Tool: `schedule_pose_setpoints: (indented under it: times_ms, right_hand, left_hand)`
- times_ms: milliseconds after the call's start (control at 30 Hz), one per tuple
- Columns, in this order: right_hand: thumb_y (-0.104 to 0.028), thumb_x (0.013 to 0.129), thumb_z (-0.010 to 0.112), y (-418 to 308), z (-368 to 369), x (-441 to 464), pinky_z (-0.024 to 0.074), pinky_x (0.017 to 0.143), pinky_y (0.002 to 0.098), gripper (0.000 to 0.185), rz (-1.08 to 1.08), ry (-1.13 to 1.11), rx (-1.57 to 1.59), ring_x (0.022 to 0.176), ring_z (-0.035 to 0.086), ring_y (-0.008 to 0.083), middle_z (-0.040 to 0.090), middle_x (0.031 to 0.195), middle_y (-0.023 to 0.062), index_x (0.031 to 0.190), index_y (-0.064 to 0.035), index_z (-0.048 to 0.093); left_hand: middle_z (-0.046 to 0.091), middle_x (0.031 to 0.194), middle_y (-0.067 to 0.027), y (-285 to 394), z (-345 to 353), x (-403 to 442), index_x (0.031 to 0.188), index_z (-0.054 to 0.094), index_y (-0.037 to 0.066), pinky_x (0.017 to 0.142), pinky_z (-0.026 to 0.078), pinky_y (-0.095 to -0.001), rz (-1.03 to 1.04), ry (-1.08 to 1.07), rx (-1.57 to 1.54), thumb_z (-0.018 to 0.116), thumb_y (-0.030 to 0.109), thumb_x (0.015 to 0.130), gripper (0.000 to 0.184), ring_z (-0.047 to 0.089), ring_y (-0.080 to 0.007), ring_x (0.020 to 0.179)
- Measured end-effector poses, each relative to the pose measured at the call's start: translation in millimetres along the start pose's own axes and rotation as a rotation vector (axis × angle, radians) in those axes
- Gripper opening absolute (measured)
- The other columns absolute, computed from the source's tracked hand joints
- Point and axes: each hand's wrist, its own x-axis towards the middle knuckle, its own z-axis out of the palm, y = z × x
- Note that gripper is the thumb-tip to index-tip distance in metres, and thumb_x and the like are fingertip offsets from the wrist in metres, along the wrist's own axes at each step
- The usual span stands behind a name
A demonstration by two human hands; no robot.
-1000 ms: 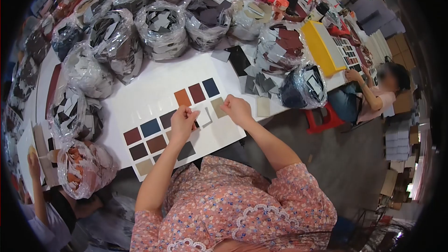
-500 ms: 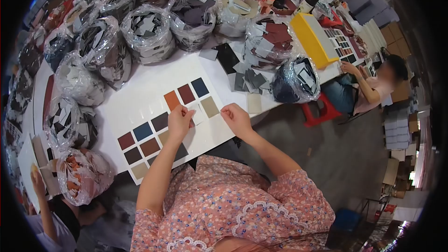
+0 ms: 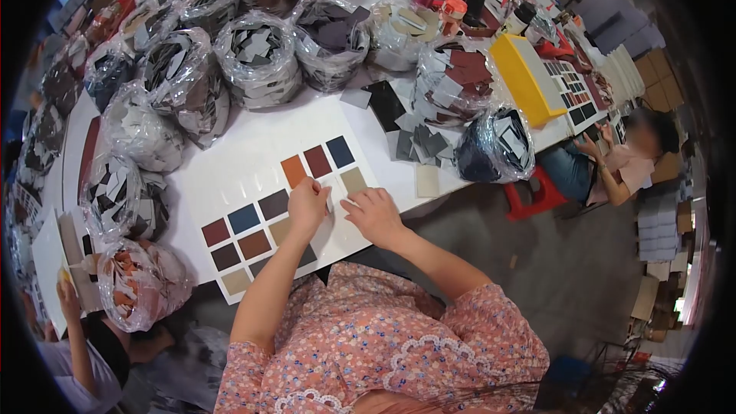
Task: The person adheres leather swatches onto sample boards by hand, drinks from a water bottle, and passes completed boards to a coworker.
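Observation:
A white sample card lies on the table in front of me, with rows of coloured swatches stuck to it. My left hand is closed in a pinch over the card, just below the orange swatch; whatever its fingertips hold is hidden. Flat on the card lies my right hand, its fingers stretched out by the lower edge of the beige swatch. A dark red swatch and a navy one sit above. My left forearm partly covers the lower rows.
Clear plastic bags of cut swatches ring the card's far and left sides. Loose grey pieces lie to the right, near a yellow box. A person sits at the right; another person's arm shows at the left.
My right hand has come left and down onto the card, its fingers going from a pinch to stretched out. The left hand stays pinched near the same spot. The whole view has shifted slightly.

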Motion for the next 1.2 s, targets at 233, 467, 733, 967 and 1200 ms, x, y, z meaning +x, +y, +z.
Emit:
schedule_pose_setpoints:
  times_ms: [233, 467, 733, 967, 1200]
  right_hand:
    - [-0.021, 0.08, 0.067, 0.1, 0.1, 12.1, 0.0381, 0.098, 0.0453, 0.024, -0.107, -0.092, -0.162, 0.115, 0.053, 0.0273, 0.061, 0.12, 0.0066, 0.099, -0.0065, 0.064]
    - [-0.019, 0.081, 0.063, 27.7, -17.8, 61.1, 0.044, 0.078, 0.0445, 0.011, -0.089, -0.128, -0.027, 0.085, 0.061, 0.0242, 0.064, 0.074, 0.0027, 0.081, -0.0098, 0.069]
    - [-0.02, 0.08, 0.068, 104.6, -85.3, 272.5, 0.043, 0.083, 0.0436, 0.016, 0.046, 0.434, -0.216, 0.091, 0.06, 0.0313, 0.067, 0.092, 0.0102, 0.091, -0.0083, 0.069]
    - [-0.04, 0.072, 0.077, 154.2, -63.2, 314.8, 0.0362, 0.095, 0.0481, 0.038, 0.28, 0.004, -0.714, 0.107, 0.054, 0.0292, 0.066, 0.101, 0.0079, 0.096, -0.0117, 0.07]
    - [-0.021, 0.083, 0.07, 151.5, -62.0, 300.9, 0.042, 0.082, 0.0422, 0.015, 0.122, 0.422, -0.455, 0.086, 0.059, 0.0277, 0.066, 0.089, 0.0086, 0.083, -0.008, 0.062]
  left_hand:
    - [0.063, 0.066, -0.0166, -1.6, 2.0, -4.7, 0.082, 0.054, 0.002, 0.059, 0.05, -0.0409, 0.135, 0.124, 0.214, 0.071, 0.02, 0.082, 0.025, 0.066, -0.0327, 0.063]
    - [0.061, 0.077, -0.0095, -3.6, -11.1, -39.0, 0.085, 0.065, 0.01, 0.058, 0.05, -0.0424, 0.62, 0.063, 0.609, 0.062, 0.019, 0.081, 0.01, 0.063, -0.0299, 0.069]
    - [0.059, 0.072, -0.0103, -16.8, -19.7, -29.1, 0.076, 0.066, 0.007, 0.061, 0.049, -0.0432, 0.746, 0.051, 0.444, 0.065, 0.015, 0.074, 0.008, 0.061, -0.0291, 0.072]
    - [0.058, 0.082, -0.013, -18.2, -116.5, 2.3, 0.095, 0.065, 0.008, 0.067, 0.047, -0.0442, 0.778, 0.195, 0.293, 0.067, 0.012, 0.08, 0.016, 0.059, -0.0339, 0.077]
    - [0.061, 0.081, -0.0132, 22.9, -258.8, 90.6, 0.083, 0.064, 0.006, 0.067, 0.046, -0.0455, 0.691, 0.768, 0.245, 0.063, 0.013, 0.084, 0.007, 0.06, -0.034, 0.078]
